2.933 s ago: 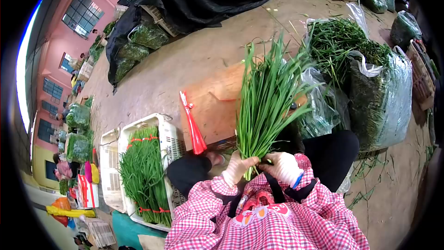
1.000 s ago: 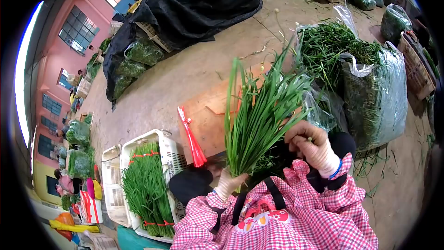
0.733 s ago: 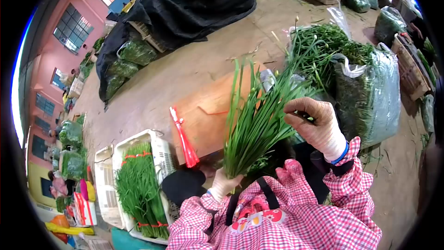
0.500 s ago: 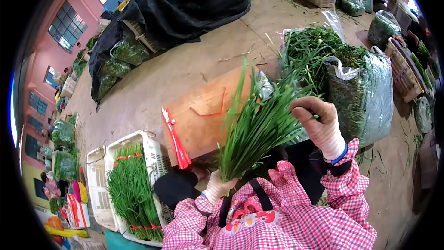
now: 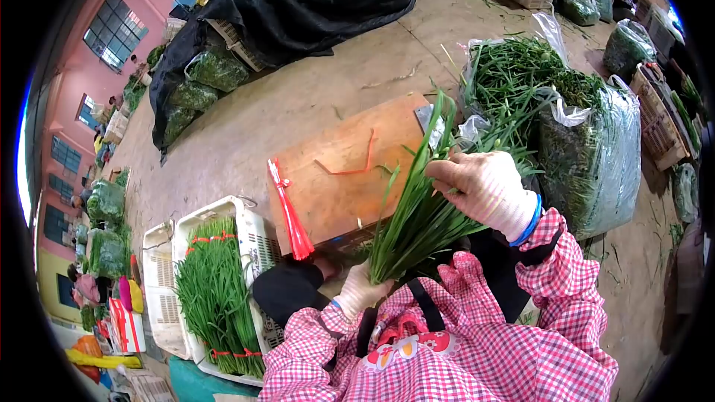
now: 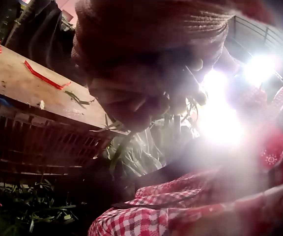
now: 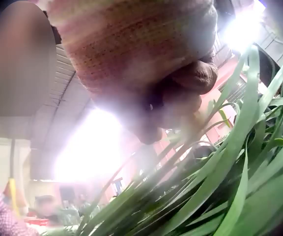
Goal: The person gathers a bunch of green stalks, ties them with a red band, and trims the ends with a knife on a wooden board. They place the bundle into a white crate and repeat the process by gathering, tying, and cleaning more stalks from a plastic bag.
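Note:
In the head view my left hand (image 5: 361, 290) grips a loose bunch of garlic chives (image 5: 421, 216) by its lower end, close to the lap. The long leaves fan up and to the right. At their upper part my gloved right hand (image 5: 488, 190) has its fingers curled, with thumb and forefinger pinching among the leaf ends. The left wrist view shows the left hand (image 6: 146, 44) dark against glare, its fingers bent round stem ends. In the right wrist view, leaves (image 7: 240, 147) spread just below the curled right hand (image 7: 136, 54).
A wooden board (image 5: 328, 208) ahead bears a bundle of red ties (image 5: 290, 216) and a loose red strip (image 5: 342, 171). Left, a white crate (image 5: 249, 234) holds tied chive bundles (image 5: 216, 290). Right stands a plastic bag (image 5: 614, 164) stuffed with greens. Black sheeting (image 5: 320, 7) lies beyond.
Both hands were together at the bunch's base at first. The right hand then left it, rose on the right, and has come left onto the upper leaves. The left hand kept its grip.

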The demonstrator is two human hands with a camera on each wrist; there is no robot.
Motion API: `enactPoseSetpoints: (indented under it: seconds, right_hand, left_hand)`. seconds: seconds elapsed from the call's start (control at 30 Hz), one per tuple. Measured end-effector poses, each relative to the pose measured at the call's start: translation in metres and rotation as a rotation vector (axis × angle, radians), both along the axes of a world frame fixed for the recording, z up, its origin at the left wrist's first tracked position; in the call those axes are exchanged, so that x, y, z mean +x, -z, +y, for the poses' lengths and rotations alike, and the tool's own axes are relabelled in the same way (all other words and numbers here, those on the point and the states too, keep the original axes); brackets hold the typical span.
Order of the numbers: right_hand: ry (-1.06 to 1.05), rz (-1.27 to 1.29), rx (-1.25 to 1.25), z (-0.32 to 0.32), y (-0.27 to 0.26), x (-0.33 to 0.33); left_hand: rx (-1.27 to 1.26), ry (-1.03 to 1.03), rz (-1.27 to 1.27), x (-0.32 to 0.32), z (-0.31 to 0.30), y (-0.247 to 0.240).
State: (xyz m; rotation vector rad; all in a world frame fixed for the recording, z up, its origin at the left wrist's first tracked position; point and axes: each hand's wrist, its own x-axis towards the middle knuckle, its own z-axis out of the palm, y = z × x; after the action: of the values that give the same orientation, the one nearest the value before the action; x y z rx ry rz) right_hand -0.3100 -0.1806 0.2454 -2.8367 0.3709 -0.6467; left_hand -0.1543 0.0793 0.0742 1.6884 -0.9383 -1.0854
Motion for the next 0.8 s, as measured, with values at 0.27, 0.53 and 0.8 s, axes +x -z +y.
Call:
enactPoseSetpoints:
  seconds: [0.27, 0.53, 0.8]
  right_hand:
    - [-0.023, 0.290, -0.173, -0.002, 0.017, 0.010]
    - [-0.105, 0.471, -0.127, 0.028, 0.018, 0.022]
    - [-0.327, 0.594, 0.112, 0.075, 0.030, 0.034]
  left_hand:
    - [0.001, 0.047, 0.017, -0.002, -0.001, 0.002]
    - [0.059, 0.051, 0.003, -0.005, -0.002, 0.002]
    - [0.065, 0.109, -0.212, -0.007, -0.010, 0.008]
